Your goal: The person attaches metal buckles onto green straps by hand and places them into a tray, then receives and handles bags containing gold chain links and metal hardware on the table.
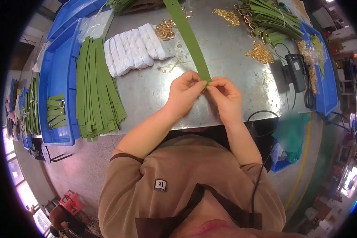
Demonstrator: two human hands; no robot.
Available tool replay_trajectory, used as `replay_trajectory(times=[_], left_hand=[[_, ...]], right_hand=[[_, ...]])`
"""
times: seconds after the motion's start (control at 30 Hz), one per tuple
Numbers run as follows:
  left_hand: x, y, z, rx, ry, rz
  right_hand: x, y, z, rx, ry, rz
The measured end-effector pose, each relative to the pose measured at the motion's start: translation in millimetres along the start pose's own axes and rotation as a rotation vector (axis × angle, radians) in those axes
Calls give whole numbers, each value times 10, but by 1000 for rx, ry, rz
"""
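Observation:
Near the front edge of the metal table, both my hands pinch the near end of a long green strap [191,41]. My left hand [184,93] grips its left corner with thumb and forefinger. My right hand [227,97] does the same on the right, with the fingertips of both hands almost touching. Whether a small part sits between the fingertips is hidden. The strap runs away from me past a cluster of gold buckles [165,30]. To the left lies a fanned stack of green straps [95,91] with punched holes.
White wrapped bundles [129,51] lie left of centre. Two piles of small gold fittings [260,52] are on the right, near buckled green straps [273,20]. A black device [295,67] with cables stands at the right edge. Blue trays [59,79] flank the table.

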State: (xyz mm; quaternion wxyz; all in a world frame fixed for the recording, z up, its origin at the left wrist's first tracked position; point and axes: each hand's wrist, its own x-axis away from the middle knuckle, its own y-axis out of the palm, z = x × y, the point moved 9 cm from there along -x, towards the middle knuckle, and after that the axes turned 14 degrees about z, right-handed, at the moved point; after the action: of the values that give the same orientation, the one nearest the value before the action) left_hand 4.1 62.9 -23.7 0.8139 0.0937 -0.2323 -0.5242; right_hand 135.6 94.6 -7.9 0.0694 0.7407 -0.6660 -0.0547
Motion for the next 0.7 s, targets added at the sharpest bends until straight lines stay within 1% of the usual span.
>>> replay_trajectory(times=[0.1, 0.17, 0.2, 0.3, 0.37, 0.4, 0.47, 0.5, 0.57, 0.6, 0.63, 0.67, 0.7], left_hand=[[22, -4, -10, -18, 19, 3], [38, 10, -17, -24, 53, -2], [47, 24, 2, -31, 89, -9], [63, 21, 14, -48, 77, -44], [64, 10, 14, -78, 79, -67], [52, 21, 16, -104, 86, -86], [15, 34, -16, -103, 70, -99], [36, 43, 6, -97, 48, -90], [67, 116, 57, -58, 67, -97], [86, 99, 20, -283, 42, -60], [129, 85, 15, -509, 15, -20], [247, 66, -64, -575, -54, -41], [410, 171, 53, -914, 58, -158]], right_hand=[[29, 3, 1, -8, 11, 5], [36, -9, 10, -59, 70, 54], [33, 16, -14, -61, 70, 58], [-15, -21, -71, -105, 53, 118], [12, 33, 65, 81, 165, -66], [11, 21, 2, 73, 157, -50], [26, 71, -393, 360, -213, -68], [27, 48, -414, 347, -215, -48], [93, 73, -653, 575, -696, -3], [81, 42, -680, 566, -705, 8], [107, 34, -781, 683, -817, 22], [120, 36, -828, 805, -929, 35], [85, -9, -822, 801, -931, 39]])
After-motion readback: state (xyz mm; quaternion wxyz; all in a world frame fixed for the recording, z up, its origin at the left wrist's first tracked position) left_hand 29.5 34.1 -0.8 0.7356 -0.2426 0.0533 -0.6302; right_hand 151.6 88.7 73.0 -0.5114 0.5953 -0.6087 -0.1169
